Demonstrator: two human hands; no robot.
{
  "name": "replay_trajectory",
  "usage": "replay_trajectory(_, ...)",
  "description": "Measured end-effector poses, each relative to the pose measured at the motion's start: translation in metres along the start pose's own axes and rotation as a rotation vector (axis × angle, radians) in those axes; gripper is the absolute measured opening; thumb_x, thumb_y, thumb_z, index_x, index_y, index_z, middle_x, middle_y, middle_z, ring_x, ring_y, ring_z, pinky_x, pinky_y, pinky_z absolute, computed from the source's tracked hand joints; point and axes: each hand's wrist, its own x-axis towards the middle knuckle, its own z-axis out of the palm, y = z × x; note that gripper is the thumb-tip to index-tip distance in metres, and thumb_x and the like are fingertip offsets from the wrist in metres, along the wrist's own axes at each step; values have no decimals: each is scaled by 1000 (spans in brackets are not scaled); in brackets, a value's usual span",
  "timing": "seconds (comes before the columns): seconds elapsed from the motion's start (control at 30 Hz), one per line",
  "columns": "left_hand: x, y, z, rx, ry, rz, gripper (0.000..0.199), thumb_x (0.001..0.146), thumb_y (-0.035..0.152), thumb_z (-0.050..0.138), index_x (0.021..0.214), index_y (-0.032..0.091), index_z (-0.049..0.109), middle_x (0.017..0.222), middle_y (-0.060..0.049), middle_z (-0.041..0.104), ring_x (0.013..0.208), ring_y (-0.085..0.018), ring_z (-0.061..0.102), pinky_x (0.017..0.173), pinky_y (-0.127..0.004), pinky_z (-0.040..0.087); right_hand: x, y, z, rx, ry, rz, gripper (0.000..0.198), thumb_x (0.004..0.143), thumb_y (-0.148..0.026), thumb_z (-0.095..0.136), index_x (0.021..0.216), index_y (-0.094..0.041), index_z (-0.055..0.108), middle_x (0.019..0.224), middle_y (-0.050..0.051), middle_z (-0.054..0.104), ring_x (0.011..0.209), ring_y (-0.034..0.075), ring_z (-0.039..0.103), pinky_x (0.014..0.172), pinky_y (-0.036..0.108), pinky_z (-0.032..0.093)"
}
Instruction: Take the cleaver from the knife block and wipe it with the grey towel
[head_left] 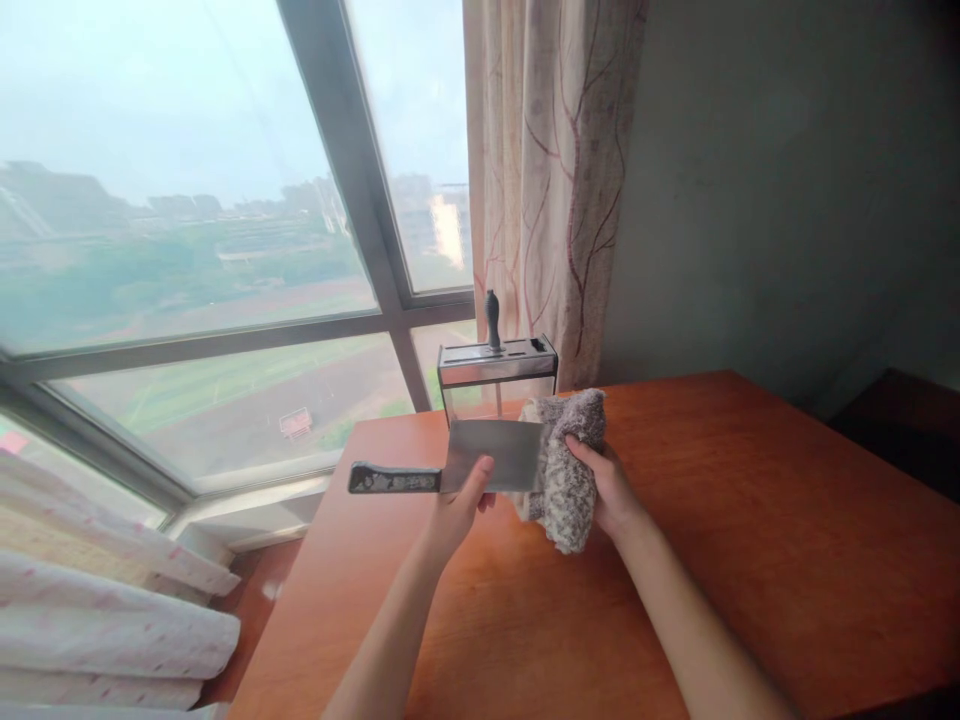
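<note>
A cleaver (491,452) with a broad grey blade is held up above the table, its black handle pointing left. My left hand (463,505) pinches the blade near its lower edge, thumb on the near face and fingers behind. A fluffy grey-and-white cloth (574,480) is bunched in my right hand (606,485), with the thumb pressed over it. The cloth lies against the blade's right end and hides that end. Some of the right fingers are out of sight behind the cloth.
Behind the cleaver, a knife block (497,365) with a metal slotted top and clear sides stands on the wooden table (750,520); a dark knife handle (492,320) rises from it. Windows are at the left, with a patterned curtain (555,180) behind the block.
</note>
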Motion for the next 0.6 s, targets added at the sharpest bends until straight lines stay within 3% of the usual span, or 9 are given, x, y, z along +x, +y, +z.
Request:
replay_trajectory(0.1, -1, -3, 3, -45, 9, -9, 36, 85, 50, 53, 68, 18, 48, 49, 5, 45, 44, -9, 43, 43, -22, 35, 1, 0, -1, 35, -17, 14, 30, 68, -34, 76, 93, -19, 67, 86, 4, 74, 74, 24, 68, 71, 36, 52)
replay_trajectory(0.37, 0, 0, 2, -69, 303, -38, 32, 81, 48, 58, 75, 18, 50, 55, 5, 46, 45, -8, 42, 39, -20, 34, -11, 13, 15, 68, -150, 120, 23, 72, -30, 74, 91, -18, 68, 81, 4, 73, 70, 21, 66, 67, 32, 52)
replay_trajectory(0.6, 1, -1, -2, -33, 286, 9, 32, 84, 46, 56, 70, 18, 49, 53, 4, 47, 45, -10, 44, 40, -21, 35, -10, 7, 14, 82, -93, 136, 24, 69, -30, 76, 88, -17, 68, 77, 4, 73, 67, 21, 66, 65, 31, 53)
